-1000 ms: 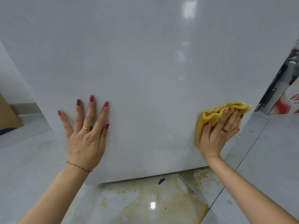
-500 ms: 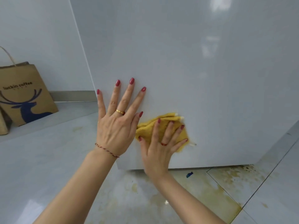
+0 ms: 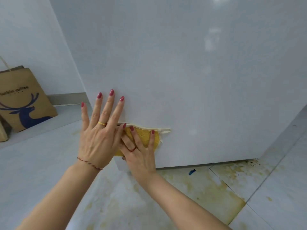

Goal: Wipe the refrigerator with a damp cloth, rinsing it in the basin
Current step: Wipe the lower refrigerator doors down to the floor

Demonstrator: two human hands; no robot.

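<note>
Filling most of the view: tall glossy white refrigerator side panel (image 3: pixel 191 72), upright, bottom edge just above the floor. Below and around it, pale grey glossy tiled floor (image 3: pixel 33 163), blotched with yellow-brown stains near the panel's lower edge and along a tile joint at right. At far left, brown paper carrier bag with a dark blue deer print and "luckin coffee" lettering (image 3: pixel 21 100), standing on the floor against the white wall, well apart from the hands. Low on the panel near its left corner, left hand (image 3: pixel 99 138), fingers straight and spread wide, palm toward the white surface, gripping nothing; gold ring on one finger, red-and-dark braided thread bracelet (image 3: pixel 89 163) round the wrist. Just beside it and partly tucked under its thumb side, right hand (image 3: pixel 139 155), fingers straight and fanned, pressing flat on the yellow terry cloth with pale cream edging (image 3: pixel 146 138), cloth held against the refrigerator panel, not pinched or bunched. Smallest, a blue scrap (image 3: pixel 191 172) on the floor below the panel's bottom edge.
</note>
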